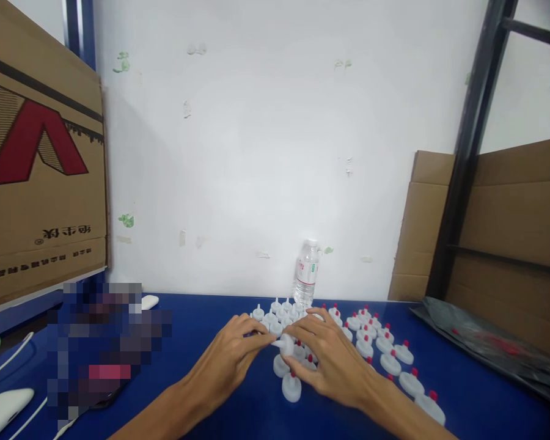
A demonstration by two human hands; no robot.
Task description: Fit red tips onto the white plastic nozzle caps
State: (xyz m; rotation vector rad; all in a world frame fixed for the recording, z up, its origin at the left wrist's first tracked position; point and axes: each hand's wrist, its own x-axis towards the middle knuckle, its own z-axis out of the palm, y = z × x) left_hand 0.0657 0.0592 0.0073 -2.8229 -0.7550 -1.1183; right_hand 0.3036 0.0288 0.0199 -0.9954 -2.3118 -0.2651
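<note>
- The left hand (233,357) and the right hand (323,360) meet over the blue table (211,366), fingertips pinched together on one white nozzle cap (285,344) held between them, its spout pointing toward the left hand.
- Whether a red tip is already in the fingers cannot be told; the grip hides it.
- Just under and in front of the hands stand more white caps without red tips (275,315), packed close, some touching.
- Right of the right hand, the caps with red tips (396,360) sit in loose rows, reaching out toward the near right edge.
- One capped piece (291,386) stands just below the held cap, near the right palm.
- To do this well, in my judgement: keep the cap steady with one hand, work with the fingertips of the other, and lift clear of the crowd so neighbours are not knocked over.
- A water bottle (307,273) stands beyond the hands, against the wall; cardboard boxes (41,171) lie well off to the left.
</note>
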